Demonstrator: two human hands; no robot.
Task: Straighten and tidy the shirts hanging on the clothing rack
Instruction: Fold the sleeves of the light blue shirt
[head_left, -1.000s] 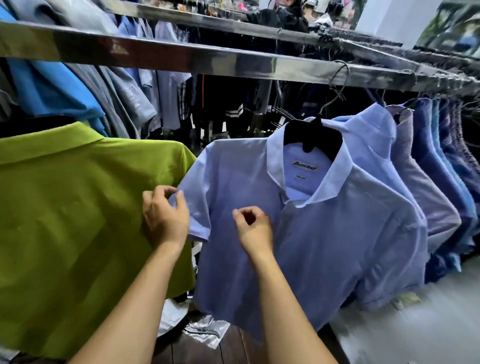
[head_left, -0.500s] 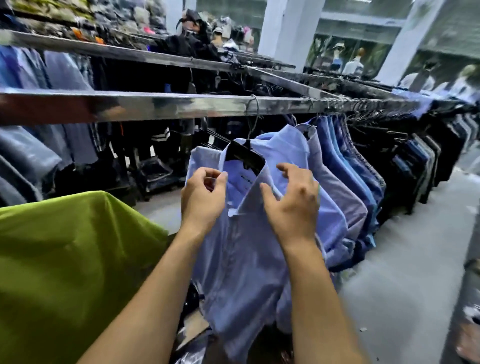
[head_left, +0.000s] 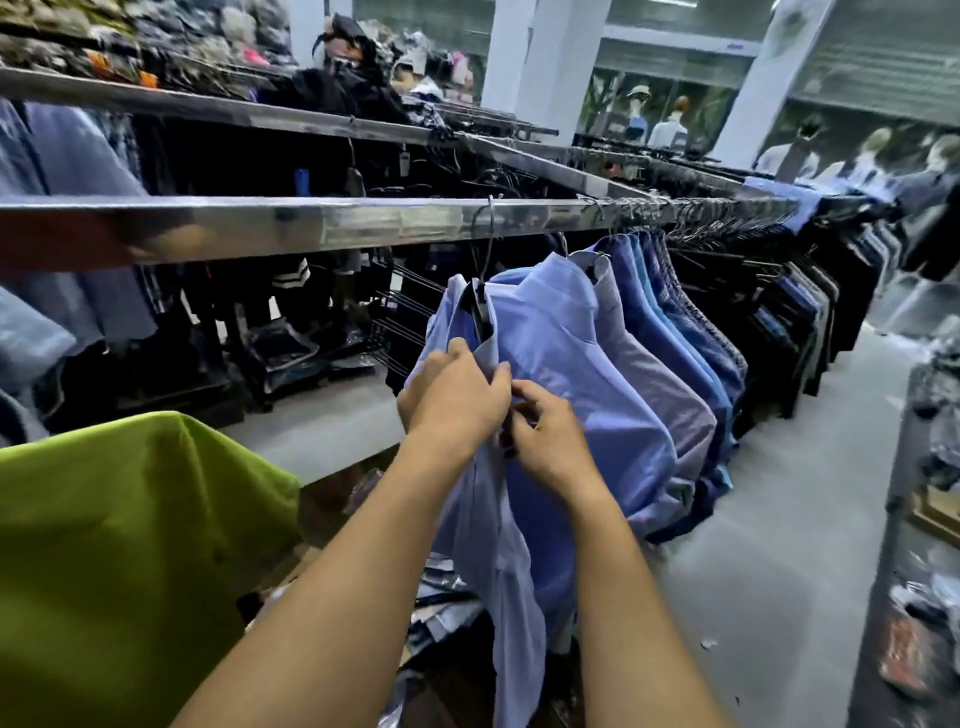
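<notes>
Left hand (head_left: 457, 400) and right hand (head_left: 553, 447) both pinch the pale blue shirt (head_left: 582, 358) by its front; a hard tug could unseat its hanger (head_left: 480, 312).

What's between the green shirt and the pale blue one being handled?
No garment. In the head view the rail above the gap is bare; only the left forearm crosses between green shirt and pale blue shirt.

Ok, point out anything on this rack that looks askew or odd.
The front light blue shirt hangs apart from the packed blue row, its placket bunched where the left hand and right hand grip it. Nothing looks damaged.
</notes>
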